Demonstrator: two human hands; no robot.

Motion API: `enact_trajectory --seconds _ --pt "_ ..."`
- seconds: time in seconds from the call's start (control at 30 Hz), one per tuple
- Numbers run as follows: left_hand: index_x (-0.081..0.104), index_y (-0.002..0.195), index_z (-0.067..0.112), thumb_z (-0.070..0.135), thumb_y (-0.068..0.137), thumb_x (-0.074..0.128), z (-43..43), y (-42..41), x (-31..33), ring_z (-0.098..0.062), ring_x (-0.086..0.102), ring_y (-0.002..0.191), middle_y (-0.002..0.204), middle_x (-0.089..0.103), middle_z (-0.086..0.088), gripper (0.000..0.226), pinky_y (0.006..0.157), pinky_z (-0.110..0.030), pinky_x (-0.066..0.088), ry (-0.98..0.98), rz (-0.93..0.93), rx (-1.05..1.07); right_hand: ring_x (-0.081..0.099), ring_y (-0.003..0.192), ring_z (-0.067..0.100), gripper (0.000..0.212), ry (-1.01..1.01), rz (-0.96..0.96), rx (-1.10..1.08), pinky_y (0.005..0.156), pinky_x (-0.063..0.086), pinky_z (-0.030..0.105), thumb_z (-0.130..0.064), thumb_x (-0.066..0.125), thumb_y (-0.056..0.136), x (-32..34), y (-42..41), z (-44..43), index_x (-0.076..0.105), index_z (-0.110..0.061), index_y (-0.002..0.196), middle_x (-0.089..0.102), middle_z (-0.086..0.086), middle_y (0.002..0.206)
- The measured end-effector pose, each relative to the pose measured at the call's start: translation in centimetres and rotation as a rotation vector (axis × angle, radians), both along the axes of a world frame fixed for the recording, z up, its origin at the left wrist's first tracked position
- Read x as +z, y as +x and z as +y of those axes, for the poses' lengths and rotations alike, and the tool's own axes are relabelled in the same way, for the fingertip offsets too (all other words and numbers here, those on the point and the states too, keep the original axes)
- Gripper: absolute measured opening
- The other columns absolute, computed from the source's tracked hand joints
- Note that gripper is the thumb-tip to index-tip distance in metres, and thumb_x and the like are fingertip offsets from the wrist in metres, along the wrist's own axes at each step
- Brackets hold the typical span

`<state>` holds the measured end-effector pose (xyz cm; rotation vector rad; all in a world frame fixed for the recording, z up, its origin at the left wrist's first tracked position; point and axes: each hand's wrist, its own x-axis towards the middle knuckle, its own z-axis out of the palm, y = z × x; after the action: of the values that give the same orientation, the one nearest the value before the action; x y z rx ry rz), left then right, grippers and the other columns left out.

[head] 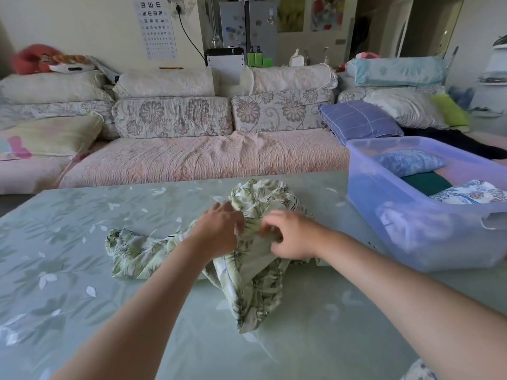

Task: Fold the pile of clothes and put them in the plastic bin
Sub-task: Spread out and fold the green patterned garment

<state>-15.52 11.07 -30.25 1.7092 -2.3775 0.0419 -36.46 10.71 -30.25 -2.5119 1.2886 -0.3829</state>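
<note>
From my feed, the green leaf-print garment [258, 286] lies crumpled and unfolded in the middle of the table [82, 242], on its pale green floral cover. One length of it trails out toward 9 o'clock, another runs down toward 6 o'clock, and a bunched mound rises at 12 o'clock.

Both hands sit on the middle of the heap, close together. My left hand [219, 231] has its fingers bent down into the folds, gripping a bunch of the cloth. My right hand [290, 234], just at 3 o'clock of the left, has its fingers curled and pinches a fold of the same garment between thumb and fingertips.

The translucent plastic bin [406, 231] stands on the table at 2 o'clock of the garment, near it but apart. Inside it I see three folded pieces: a blue patterned one [408, 161] at the far end, a dark green one [428, 183] next, and a white floral one [472, 193] nearest me.

Beyond the table at 12 o'clock runs a sofa [208, 157] with floral cushions. A blue checked pillow [359, 122] lies on it just behind the bin.
</note>
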Motion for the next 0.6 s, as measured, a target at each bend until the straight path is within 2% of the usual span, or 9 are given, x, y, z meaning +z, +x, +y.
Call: enact_trajectory --seconds 0.1,0.17,0.2,0.27,0.37,0.43,0.5,0.53,0.6 --pt "0.061 0.082 0.029 0.005 0.082 0.043 0.7 -0.4 1.0 -0.017 0.06 0.085 0.09 0.06 0.007 0.03 0.068 -0.031 0.05 0.309 -0.041 -0.021 0.048 0.118 0.017 0.09 0.116 0.335 0.049 0.095 0.05 0.037 -0.037 0.075 0.066 -1.6 0.8 0.9 0.031 -0.042 0.145 0.042 -0.008 0.132" --pt "0.067 0.108 0.033 0.013 0.086 0.051 1.4 -0.2 1.5 -0.017 0.062 0.096 0.109 0.064 0.003 0.034 0.08 -0.031 0.055 0.567 -0.184 -0.015 0.044 0.129 0.023 0.103 0.162 0.431 0.061 0.096 0.051 0.042 -0.037 0.075 0.065 -3.0 1.0 1.2 0.015 -0.05 0.147 0.032 -0.004 0.146" --pt "0.06 0.127 0.034 0.023 0.085 0.063 1.8 0.0 1.5 -0.018 0.06 0.108 0.124 0.061 0.002 0.044 0.087 -0.03 0.053 0.676 -0.265 0.001 0.043 0.132 0.025 0.1 0.171 0.444 0.053 0.098 0.05 0.042 -0.038 0.074 0.069 -3.5 1.0 1.2 0.015 -0.05 0.148 0.03 -0.003 0.15" --pt "0.034 0.15 0.033 0.044 0.07 0.081 2.2 0.2 0.9 -0.021 0.047 0.131 0.148 0.044 0.002 0.094 0.102 -0.034 0.045 0.752 -0.409 0.058 0.049 0.126 0.026 0.07 0.114 0.422 0.039 0.093 0.047 0.037 -0.038 0.069 0.082 -4.0 1.1 0.9 0.035 -0.041 0.143 0.042 0.0 0.137" --pt "0.018 0.156 0.03 0.046 0.06 0.089 2.3 0.2 -0.6 -0.022 0.036 0.141 0.157 0.032 0.003 0.12 0.112 -0.034 0.035 0.675 -0.408 0.025 0.058 0.111 0.025 0.023 0.003 0.361 0.014 0.082 0.041 0.033 -0.027 0.056 0.095 -4.0 1.2 0.4 0.058 -0.03 0.118 0.057 0.0 0.12" --pt "0.03 0.152 0.025 0.038 0.067 0.085 2.2 0.1 -1.2 -0.023 0.05 0.129 0.146 0.047 0.001 0.102 0.101 -0.032 0.046 0.586 -0.363 -0.002 0.062 0.097 0.024 0.013 0.106 0.186 -0.079 0.078 0.049 0.035 -0.025 0.051 0.099 -3.9 1.1 0.1 0.059 -0.031 0.108 0.063 0.001 0.11" --pt "0.054 0.133 0.022 0.024 0.084 0.068 1.9 0.0 -0.9 -0.015 0.064 0.094 0.113 0.065 0.001 0.051 0.065 -0.019 0.052 0.425 -0.244 0.001 0.063 0.087 0.024 0.012 0.172 -0.027 -0.177 0.079 0.052 0.037 -0.023 0.047 0.101 -3.5 1.1 -0.6 0.058 -0.027 0.107 0.064 0.004 0.102" --pt "0.061 0.119 0.02 0.016 0.089 0.058 1.6 0.1 -0.6 -0.01 0.063 0.079 0.097 0.066 0.002 0.031 0.053 -0.014 0.046 0.371 -0.116 0.035 0.062 0.082 0.024 0.013 0.196 -0.12 -0.219 0.076 0.052 0.036 -0.02 0.046 0.102 -3.3 1.0 -1.3 0.058 -0.025 0.105 0.065 0.005 0.096" --pt "0.064 0.106 0.02 0.005 0.088 0.049 1.1 0.0 0.7 -0.011 0.063 0.072 0.086 0.066 0.001 0.028 0.052 -0.019 0.047 0.348 0.294 0.116 0.06 0.073 0.023 0.016 0.29 -0.329 -0.27 0.068 0.046 0.034 -0.016 0.046 0.101 -2.5 0.9 -2.2 0.062 -0.013 0.1 0.065 0.007 0.083"
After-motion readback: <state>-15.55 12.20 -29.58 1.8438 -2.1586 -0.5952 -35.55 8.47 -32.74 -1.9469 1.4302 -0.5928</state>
